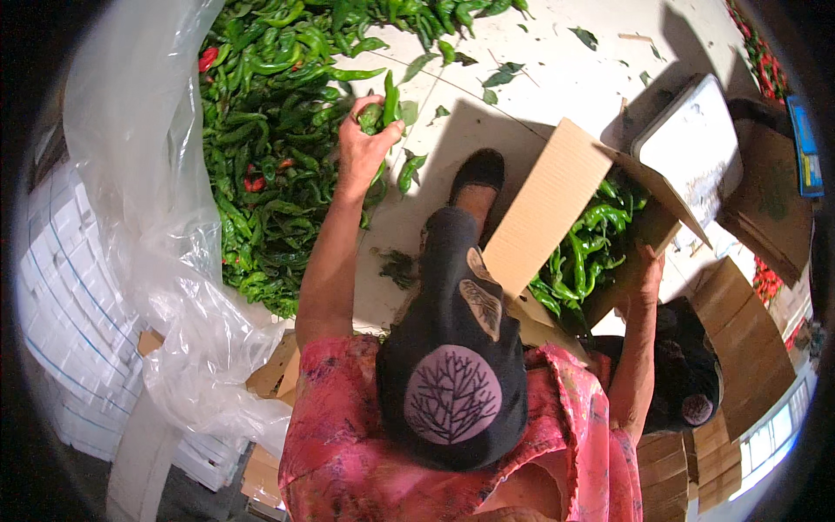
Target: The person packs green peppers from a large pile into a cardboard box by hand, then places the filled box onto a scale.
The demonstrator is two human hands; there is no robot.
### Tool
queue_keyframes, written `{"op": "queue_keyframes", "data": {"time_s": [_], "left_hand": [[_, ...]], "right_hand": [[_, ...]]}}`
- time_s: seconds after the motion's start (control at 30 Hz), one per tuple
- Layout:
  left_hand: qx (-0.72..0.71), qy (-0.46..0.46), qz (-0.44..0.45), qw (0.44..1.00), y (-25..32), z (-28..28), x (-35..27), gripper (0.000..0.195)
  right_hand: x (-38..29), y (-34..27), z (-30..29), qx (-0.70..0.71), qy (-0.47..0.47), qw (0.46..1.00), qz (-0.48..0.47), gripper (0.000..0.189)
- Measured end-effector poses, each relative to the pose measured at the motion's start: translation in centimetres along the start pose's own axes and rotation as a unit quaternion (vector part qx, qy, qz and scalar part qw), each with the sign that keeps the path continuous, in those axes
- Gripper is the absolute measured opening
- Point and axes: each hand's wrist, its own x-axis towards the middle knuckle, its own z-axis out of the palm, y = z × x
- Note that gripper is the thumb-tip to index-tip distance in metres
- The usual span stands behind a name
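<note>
Green peppers (280, 156) lie in a large heap on the tiled floor, a few red ones among them. At the heap's right edge my left hand (368, 134) holds green peppers, one upright between thumb and fingers. An open cardboard box (538, 209) stands to the right of my leg, with green peppers (584, 251) inside and its flaps up. My right hand (646, 261) rests against the right side of this box; its fingers are partly hidden, so their grip is unclear.
Clear plastic sheeting (150, 196) borders the heap on the left. A white-topped stool or container (691, 137) stands beyond the box. More cardboard (743, 339) and red peppers (766, 280) lie at the right. Loose leaves (502, 77) are scattered on the floor.
</note>
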Motion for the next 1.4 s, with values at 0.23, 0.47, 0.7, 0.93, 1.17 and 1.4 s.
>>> {"op": "queue_keyframes", "data": {"time_s": [0.23, 0.47, 0.7, 0.93, 1.17, 1.4], "left_hand": [[-0.198, -0.174, -0.044, 0.964, 11.7, 4.7, -1.2, 0.052], [-0.345, -0.184, -0.100, 0.915, 4.6, 4.7, 2.3, 0.057], [-0.528, -0.227, -0.154, 0.804, 2.5, 5.9, 0.9, 0.058], [-0.342, -0.370, -0.133, 0.854, 13.0, 8.4, -2.5, 0.068], [-0.036, -0.370, 0.101, 0.923, 14.7, 11.1, -3.2, 0.063], [0.438, -0.033, -0.032, 0.898, -7.9, 2.8, -6.0, 0.046]], "right_hand": [[0.0, -0.3, 0.9, 0.021, -0.006, 0.999, -0.032, 0.050], [-0.5, -0.6, 1.2, 0.097, -0.022, 0.995, 0.005, 0.054], [-0.6, -0.8, 1.6, 0.064, -0.008, 0.998, -0.023, 0.052], [0.5, 0.8, 0.1, 0.042, 0.001, 0.999, -0.033, 0.039], [-1.1, -0.9, 1.0, 0.098, -0.039, 0.994, -0.021, 0.045], [-0.2, -0.9, 1.6, 0.049, 0.005, 0.998, -0.029, 0.046]]}}
